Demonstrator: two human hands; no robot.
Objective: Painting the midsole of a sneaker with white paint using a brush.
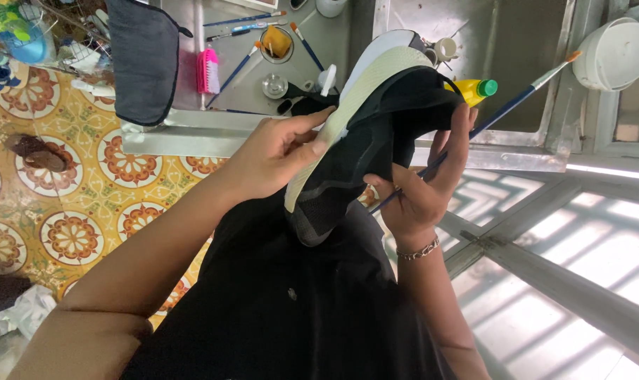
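Looking down, you see the patterned tile floor spreading out left of the shoe, with orange and cream medallions. Beyond the shoe lies the grey metal table, and a dark cloth hangs over its edge, up and to the left of the shoe. A white bucket sits far to the upper right of the shoe.

You hold the black shoe up in front of your dark-clothed lap, above the near edge of the table, its pale sole turned toward you and its toe pointing up and away. Your left hand is on the left side of the shoe, its grip pressing the sole's edge, thumb lying along the rim. Your right hand cups the shoe's right side from behind; its grip closes on the black upper and pinches a blue-handled paintbrush against it, the handle slanting up and to the right of the shoe. A chain bracelet circles that wrist, just below the shoe.

A yellow bottle with a green cap peeks out right behind the shoe's heel. A pink scrub brush lies on the table left of the shoe, several more blue brushes lie above it, and a small cup of yellow paint stands near the shoe's toe.
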